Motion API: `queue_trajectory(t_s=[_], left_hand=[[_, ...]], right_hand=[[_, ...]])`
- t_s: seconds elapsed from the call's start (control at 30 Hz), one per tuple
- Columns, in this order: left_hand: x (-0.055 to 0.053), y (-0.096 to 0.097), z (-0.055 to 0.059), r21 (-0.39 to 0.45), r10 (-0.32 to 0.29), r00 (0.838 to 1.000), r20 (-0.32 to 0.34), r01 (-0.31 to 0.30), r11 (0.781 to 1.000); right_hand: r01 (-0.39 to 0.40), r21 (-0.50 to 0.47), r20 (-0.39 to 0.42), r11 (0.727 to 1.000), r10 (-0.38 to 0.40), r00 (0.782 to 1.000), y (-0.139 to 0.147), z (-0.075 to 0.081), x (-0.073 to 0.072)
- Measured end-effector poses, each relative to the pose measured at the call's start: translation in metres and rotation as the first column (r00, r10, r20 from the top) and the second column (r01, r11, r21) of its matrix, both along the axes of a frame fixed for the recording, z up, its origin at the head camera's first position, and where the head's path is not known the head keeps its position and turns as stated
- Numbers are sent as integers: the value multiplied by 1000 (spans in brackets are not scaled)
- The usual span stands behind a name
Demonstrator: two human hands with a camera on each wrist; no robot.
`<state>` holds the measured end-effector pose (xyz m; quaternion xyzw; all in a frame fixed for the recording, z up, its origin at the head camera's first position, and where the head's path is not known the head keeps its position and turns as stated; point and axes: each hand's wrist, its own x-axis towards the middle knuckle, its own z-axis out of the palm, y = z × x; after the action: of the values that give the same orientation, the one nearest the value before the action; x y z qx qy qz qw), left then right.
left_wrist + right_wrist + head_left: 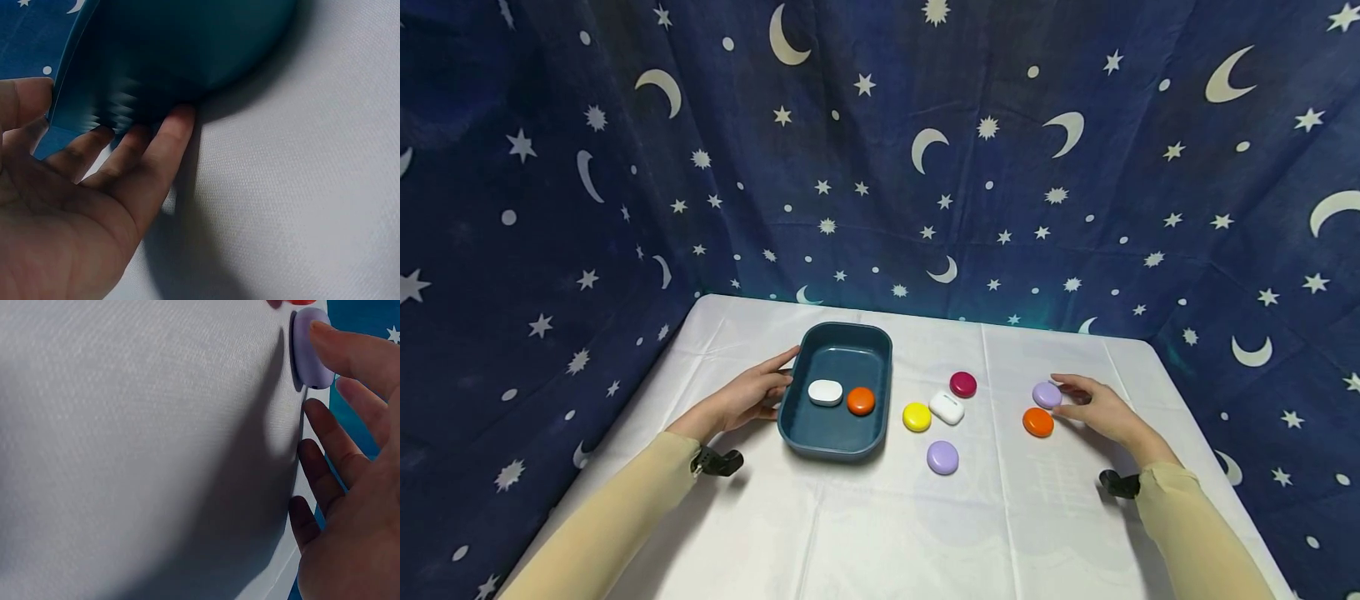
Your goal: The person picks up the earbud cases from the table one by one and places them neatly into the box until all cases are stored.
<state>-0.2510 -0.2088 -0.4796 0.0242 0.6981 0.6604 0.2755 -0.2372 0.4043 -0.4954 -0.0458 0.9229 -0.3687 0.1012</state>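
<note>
In the head view, my left hand point(747, 398) rests its fingers against the left side of a dark teal tray point(833, 450), one fingertip up at the rim. The left wrist view shows those fingers point(164, 147) fairly straight along the tray's outer wall. Inside the tray lie a white oval piece point(825, 392) and an orange round piece point(861, 401). My right hand point(1101, 410) has thumb and forefinger spread around the edge of a glossy lilac round piece point(1047, 395), which lies on the cloth. The thumb overlaps it in the right wrist view. Another orange piece point(1038, 422) is just beside it.
Between tray and right hand lie a dark red piece point(963, 384), a white rounded case point(947, 407), a yellow piece point(917, 417) and a second lilac piece point(943, 457). A white cloth point(880, 533) covers the table. A blue star-and-moon curtain point(880, 150) hangs behind.
</note>
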Motion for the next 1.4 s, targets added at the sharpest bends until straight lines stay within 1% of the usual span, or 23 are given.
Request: queue_trajectory(t_s=[0.2, 0.47, 0.73, 0.93, 1.27, 1.4], left_hand=[[0, 0, 2, -5, 5, 1000, 0, -5, 1000], [1, -2, 1, -4, 7, 1000, 0, -7, 1000], [1, -2, -1, 20, -3, 1000, 5, 3, 1000], [1, -2, -1, 22, 3, 1000, 11, -4, 1000], [0, -1, -1, 12, 0, 1000, 19, 0, 1000], [0, -1, -3, 10, 2, 1000, 13, -2, 1000]], right_hand=[[-24, 22, 12, 999, 23, 1000, 0, -1, -2], [13, 84, 21, 996, -14, 1000, 0, -5, -3], [4, 117, -10, 993, -3, 1000, 2, -9, -6], [8, 141, -25, 990, -5, 1000, 2, -10, -7], [29, 140, -18, 990, -27, 999, 0, -8, -5], [40, 102, 2, 994, -41, 999, -2, -5, -7]])
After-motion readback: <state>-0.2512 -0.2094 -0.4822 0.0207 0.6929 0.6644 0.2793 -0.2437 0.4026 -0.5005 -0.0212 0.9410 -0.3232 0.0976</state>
